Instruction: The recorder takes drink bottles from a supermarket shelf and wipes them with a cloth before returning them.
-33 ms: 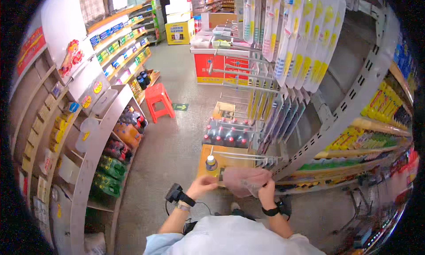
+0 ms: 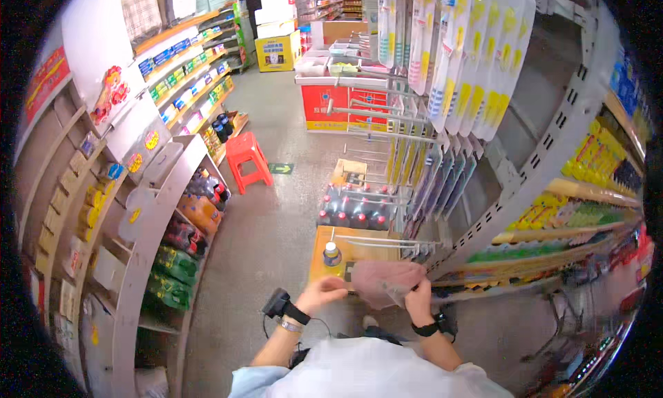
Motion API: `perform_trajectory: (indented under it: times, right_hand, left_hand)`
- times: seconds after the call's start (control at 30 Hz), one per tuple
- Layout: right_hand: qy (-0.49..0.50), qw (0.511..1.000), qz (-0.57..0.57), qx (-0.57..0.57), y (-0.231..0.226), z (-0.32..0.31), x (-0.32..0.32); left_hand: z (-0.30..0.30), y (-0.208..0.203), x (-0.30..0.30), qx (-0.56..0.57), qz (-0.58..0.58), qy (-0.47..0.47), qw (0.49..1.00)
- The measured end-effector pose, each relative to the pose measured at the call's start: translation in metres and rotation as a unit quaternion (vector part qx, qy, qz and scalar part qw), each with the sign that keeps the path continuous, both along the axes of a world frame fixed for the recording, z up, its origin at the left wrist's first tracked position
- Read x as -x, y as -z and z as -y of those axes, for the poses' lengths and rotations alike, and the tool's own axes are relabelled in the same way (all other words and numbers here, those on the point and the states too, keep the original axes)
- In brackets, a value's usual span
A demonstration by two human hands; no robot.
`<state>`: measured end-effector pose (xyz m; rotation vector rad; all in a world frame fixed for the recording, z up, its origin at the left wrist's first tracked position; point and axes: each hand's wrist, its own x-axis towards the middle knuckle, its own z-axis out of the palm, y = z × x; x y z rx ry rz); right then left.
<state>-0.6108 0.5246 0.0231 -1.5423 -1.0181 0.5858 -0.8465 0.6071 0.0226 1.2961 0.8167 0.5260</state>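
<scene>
A dusty-pink cloth, soft and partly folded, hangs in front of me over the edge of a wooden-coloured surface. My right hand grips its right side, fingers closed on the fabric. At the cloth's left edge is my left hand, fingers bent and apart, the tips close to the fabric; whether they touch it I cannot tell. Just beyond my left hand stands a bottle with a white cap and yellowish lower part.
Metal display hooks jut out just beyond the cloth, below hanging toothbrush packs. Capped dark bottles stand farther along. A red stool is on the aisle floor. Shelving with drink packs lines the left; stocked shelves line the right.
My left hand has shifted slightly right, closer to the cloth's edge. The right hand keeps its hold on the cloth.
</scene>
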Motion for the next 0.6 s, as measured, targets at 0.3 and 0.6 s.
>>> perform_trajectory:
  times: [0.3, 0.6]
  right_hand:
    - [0.097, 0.995, 0.032, 0.0, -0.029, 0.058, 0.049]
    - [0.136, 0.99, 0.04, -0.011, -0.019, 0.119, 0.033]
  left_hand:
    - [0.047, -0.025, -0.055, -0.286, 0.055, 0.114, 0.95]
    - [0.086, -0.021, -0.102, -0.318, 0.07, 0.178, 0.929]
